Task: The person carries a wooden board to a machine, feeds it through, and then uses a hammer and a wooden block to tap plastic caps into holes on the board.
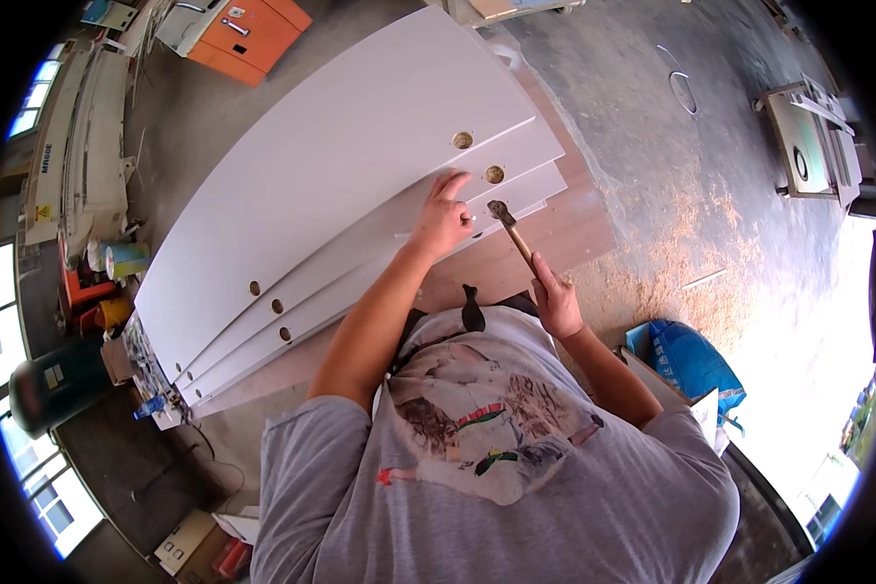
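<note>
Several white panels (341,146) with round drilled holes lie stacked and stepped on a brown board. My left hand (445,216) rests over the edges of the stack, close to a round hole (494,174). Its upper fingers reach across the panel, and the lower ones are curled in. A tiny pale bit shows at those curled fingertips, too small to name. My right hand (558,304) is wrapped round the handle of a hammer (522,241). The hammer's head is just above the lower panels, right of my left hand; whether it touches them I cannot tell.
The brown board (579,209) sticks out past the panels' right end. Sawdust (691,243) covers the floor to the right, near a blue bag (691,360). An orange cabinet (248,39) stands at the far left, a dark green tank (58,384) at the left, and a cart (798,146) at far right.
</note>
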A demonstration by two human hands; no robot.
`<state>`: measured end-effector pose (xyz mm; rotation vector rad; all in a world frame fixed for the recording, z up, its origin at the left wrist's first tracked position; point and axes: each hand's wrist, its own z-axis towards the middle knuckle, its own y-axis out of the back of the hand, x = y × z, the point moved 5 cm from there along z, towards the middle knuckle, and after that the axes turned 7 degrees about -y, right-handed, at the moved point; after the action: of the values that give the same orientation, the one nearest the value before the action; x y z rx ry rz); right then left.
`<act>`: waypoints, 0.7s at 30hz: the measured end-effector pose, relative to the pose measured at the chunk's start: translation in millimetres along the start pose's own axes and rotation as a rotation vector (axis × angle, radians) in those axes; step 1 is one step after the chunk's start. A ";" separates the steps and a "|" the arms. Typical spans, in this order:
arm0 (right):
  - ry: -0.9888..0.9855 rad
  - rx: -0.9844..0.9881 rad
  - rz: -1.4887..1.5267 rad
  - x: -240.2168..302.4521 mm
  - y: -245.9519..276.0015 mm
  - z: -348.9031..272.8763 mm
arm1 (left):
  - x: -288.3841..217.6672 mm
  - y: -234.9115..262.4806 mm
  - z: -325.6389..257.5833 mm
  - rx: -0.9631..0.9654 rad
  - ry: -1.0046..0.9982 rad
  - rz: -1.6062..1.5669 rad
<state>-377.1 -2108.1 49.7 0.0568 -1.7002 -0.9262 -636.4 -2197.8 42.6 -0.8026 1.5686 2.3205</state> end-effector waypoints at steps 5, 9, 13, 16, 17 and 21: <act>-0.061 0.055 0.014 -5.8 0.3 4.3 | -3.0 2.0 -2.0 0.022 0.013 -0.014; 0.026 -0.010 0.019 -7.3 1.3 1.8 | -3.8 4.0 -6.4 0.022 0.034 -0.031; -0.054 0.019 0.019 -7.1 4.9 4.3 | -6.5 6.3 -5.1 0.042 0.038 -0.013; -0.052 0.043 0.043 -15.3 -0.1 4.3 | -9.7 6.0 -11.5 0.035 0.049 -0.030; -0.056 0.082 0.040 -15.5 -4.9 11.5 | -7.2 10.5 -15.2 0.022 0.066 -0.036; -0.248 0.084 0.147 -26.9 5.6 1.0 | -29.4 9.3 -32.3 -0.114 0.193 -0.247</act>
<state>-366.1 -2090.8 31.5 -0.1310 -1.9443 -0.7768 -606.5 -2227.5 57.2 -1.2065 1.3270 2.2222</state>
